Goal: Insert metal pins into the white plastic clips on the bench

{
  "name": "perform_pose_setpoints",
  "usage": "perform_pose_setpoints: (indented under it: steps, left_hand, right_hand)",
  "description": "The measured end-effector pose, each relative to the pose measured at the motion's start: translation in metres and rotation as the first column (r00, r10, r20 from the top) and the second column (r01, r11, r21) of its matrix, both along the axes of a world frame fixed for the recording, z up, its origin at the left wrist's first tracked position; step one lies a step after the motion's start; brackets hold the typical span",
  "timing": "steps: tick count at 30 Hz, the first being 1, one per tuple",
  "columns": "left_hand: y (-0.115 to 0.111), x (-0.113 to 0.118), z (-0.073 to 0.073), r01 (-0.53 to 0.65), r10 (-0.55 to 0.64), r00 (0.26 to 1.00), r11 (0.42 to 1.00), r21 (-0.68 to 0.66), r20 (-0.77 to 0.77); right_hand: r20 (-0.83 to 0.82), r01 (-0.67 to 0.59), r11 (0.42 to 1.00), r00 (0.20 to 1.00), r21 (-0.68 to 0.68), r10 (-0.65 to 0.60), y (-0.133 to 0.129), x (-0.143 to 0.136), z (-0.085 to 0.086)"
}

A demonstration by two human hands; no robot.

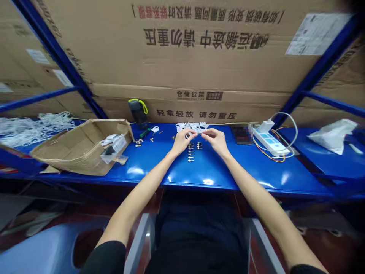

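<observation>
My left hand (181, 141) and my right hand (217, 140) meet near the back of the blue table, fingertips pinched close together. Whatever lies between them is too small to make out. Just behind the fingers is a pile of white plastic pieces (203, 125). Below my hands, small brass-coloured parts with thin pins (191, 152) stand in a column. A second short group of such parts (199, 145) sits to its right, under my right hand.
An open cardboard box (71, 152) with plastic bags is on the left, beside white cords (37, 125). A dark bottle (138, 114), a green-and-black tool (145, 133) and loose brass pieces (138, 142) lie nearby. To the right are a dark phone-like object (242, 134) and a power strip (270, 142).
</observation>
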State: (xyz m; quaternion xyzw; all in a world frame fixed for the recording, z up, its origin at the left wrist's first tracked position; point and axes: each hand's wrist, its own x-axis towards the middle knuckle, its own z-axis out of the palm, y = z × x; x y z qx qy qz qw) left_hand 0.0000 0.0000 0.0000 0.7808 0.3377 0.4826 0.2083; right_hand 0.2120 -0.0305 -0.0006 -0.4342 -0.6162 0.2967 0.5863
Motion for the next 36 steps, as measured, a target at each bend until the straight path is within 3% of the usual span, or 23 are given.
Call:
perform_pose_setpoints:
  steps: [12,24,31,36]
  left_hand:
    - [-0.0056,-0.0007,0.0032,0.01,-0.01,1.0,1.0,-0.012,0.004]
    - [-0.0006,0.0009,-0.0042,0.03,-0.031,0.999,0.999,0.035,0.013]
    - [-0.0023,0.001,-0.0019,0.024,-0.025,1.0,0.999,0.027,0.019]
    - [-0.0032,0.0011,-0.0011,0.018,-0.018,0.999,1.0,0.011,0.027]
  right_hand:
    - [-0.011,-0.017,1.0,1.0,0.016,0.017,-0.0052,-0.0018,0.0059]
    - [-0.085,-0.093,0.996,0.992,0.017,0.094,-0.0055,-0.0032,0.0061]
    - [-0.056,-0.074,0.997,0.996,-0.002,0.074,-0.0038,-0.0034,0.0038]
    - [0.025,-0.008,0.998,1.0,0.058,0.007,-0.0038,-0.0021,0.0054]
